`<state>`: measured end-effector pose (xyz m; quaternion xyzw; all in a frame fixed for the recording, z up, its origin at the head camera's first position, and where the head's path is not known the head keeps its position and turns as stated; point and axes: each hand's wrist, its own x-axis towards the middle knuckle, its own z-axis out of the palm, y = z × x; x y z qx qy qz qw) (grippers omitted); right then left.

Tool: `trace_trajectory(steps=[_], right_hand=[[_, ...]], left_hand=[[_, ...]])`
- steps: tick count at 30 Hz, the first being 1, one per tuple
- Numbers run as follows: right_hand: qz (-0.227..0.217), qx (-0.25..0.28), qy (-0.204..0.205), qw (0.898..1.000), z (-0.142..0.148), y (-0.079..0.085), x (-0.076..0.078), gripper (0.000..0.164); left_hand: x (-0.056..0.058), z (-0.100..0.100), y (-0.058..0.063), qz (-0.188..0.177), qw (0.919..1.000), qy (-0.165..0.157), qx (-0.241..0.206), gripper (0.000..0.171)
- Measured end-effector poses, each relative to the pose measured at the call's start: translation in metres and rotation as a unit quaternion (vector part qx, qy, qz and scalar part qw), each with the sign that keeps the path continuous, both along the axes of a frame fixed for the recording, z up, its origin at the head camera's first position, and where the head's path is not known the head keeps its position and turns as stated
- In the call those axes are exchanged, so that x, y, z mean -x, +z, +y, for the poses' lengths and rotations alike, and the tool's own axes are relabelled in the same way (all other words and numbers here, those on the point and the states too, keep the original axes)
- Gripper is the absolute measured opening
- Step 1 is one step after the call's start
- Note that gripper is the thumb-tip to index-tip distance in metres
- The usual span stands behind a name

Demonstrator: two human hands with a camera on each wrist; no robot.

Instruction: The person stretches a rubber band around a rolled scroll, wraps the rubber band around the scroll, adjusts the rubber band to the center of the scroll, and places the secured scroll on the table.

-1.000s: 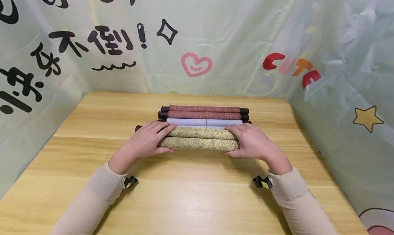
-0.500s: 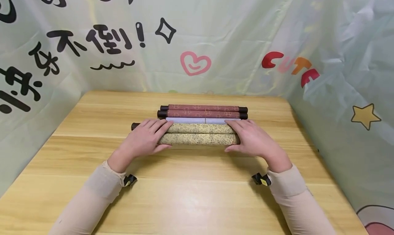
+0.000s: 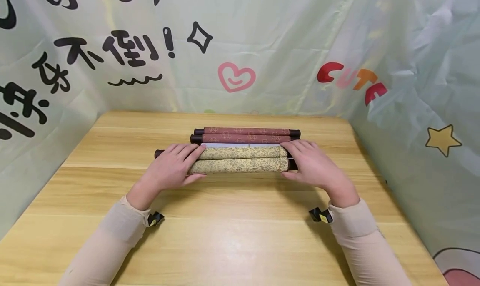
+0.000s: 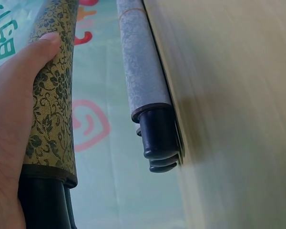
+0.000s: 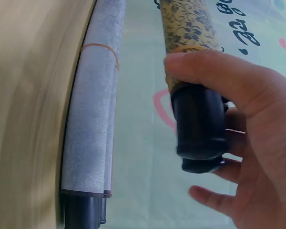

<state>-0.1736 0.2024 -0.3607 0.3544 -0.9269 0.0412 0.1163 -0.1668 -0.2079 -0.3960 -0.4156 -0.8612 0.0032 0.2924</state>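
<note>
A double-rolled scroll (image 3: 240, 164) in yellow cloth with a dark floral pattern is held level by both hands. My left hand (image 3: 170, 165) grips its left end, thumb along the near roll. At the other end my right hand (image 3: 313, 164) holds it, thumb on the cloth beside a rubber band and fingers behind; black end knobs (image 5: 200, 124) show there. Both wrist views show the yellow scroll raised clear of a pale lavender scroll (image 5: 88, 119), which lies on the table with a rubber band round it. In the head view the yellow scroll covers most of it.
A dark red patterned scroll (image 3: 243, 138) with black knobs lies just behind the lavender one, parallel to it. All are on a wooden table (image 3: 240, 236). A printed fabric backdrop (image 3: 277, 40) rises behind and at both sides.
The yellow scroll has moved away from me and slightly left, covering more of the lavender scroll. My right hand has slid outward along it, baring its black right-hand knobs.
</note>
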Motion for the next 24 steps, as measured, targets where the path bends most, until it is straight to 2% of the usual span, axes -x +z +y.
trace_trajectory(steps=[10, 24], right_hand=[[0.057, 0.004, 0.033, 0.998, -0.009, -0.005, 0.000, 0.085], [0.082, -0.008, 0.050, 0.995, -0.013, -0.004, -0.004, 0.089]], left_hand=[[0.000, -0.002, 0.001, 0.000, 0.9999, -0.010, 0.001, 0.083], [0.001, -0.007, 0.001, 0.007, 0.9997, -0.023, -0.005, 0.081]])
